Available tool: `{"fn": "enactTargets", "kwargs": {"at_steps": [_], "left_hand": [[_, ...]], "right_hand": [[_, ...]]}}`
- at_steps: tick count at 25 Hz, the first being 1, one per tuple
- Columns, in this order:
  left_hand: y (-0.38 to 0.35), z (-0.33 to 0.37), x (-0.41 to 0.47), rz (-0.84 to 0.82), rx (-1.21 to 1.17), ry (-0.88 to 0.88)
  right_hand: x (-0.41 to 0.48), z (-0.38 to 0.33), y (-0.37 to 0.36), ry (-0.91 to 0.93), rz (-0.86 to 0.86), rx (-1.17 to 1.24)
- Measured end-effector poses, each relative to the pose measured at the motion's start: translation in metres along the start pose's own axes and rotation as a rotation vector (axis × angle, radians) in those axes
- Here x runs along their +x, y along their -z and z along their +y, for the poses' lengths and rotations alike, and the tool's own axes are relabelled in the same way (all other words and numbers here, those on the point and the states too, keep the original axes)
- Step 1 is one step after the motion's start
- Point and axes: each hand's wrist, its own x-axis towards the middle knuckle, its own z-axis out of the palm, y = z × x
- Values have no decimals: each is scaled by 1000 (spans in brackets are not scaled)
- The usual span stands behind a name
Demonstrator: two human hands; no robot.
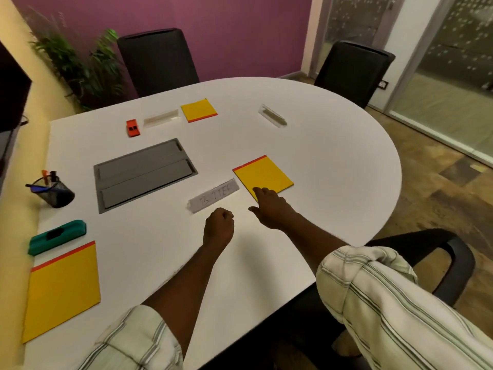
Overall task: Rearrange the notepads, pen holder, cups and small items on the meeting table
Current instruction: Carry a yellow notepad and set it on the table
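- Left hand (218,227) is balled into a fist just above the table, with nothing showing in it, close to the near edge of a name card (213,196).
- Right hand (269,208) reaches forward with fingers loosely extended, fingertips (257,190) resting on the near corner of a yellow notepad (264,175); it grips nothing.
- White meeting table (320,156) has a rounded end and a grey cable hatch (145,174) set into it.
- Black mesh pen holder (57,193) with pens stands near the left edge, with a green board eraser (57,236) and a second yellow notepad (62,289) nearer the camera.
- Farther off lie a third yellow notepad (198,110), a red toy car (132,127) and two clear card stands (160,118) (272,116).
- Two black chairs (158,62) (353,73) face a purple wall (240,28); a potted plant (80,62) fills the corner, and glass panels (440,76) are on the right.
- Handwriting on the name card is too blurred to read.
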Motion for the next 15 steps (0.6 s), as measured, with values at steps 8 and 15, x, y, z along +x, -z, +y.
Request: {"fn": "enactTargets", "kwargs": {"at_steps": [8, 15], "left_hand": [[-38, 27, 48, -248, -4, -28], [-60, 53, 76, -396, -259, 265]], "right_hand": [[1, 57, 14, -253, 38, -109], [-2, 96, 23, -424, 139, -184]]}}
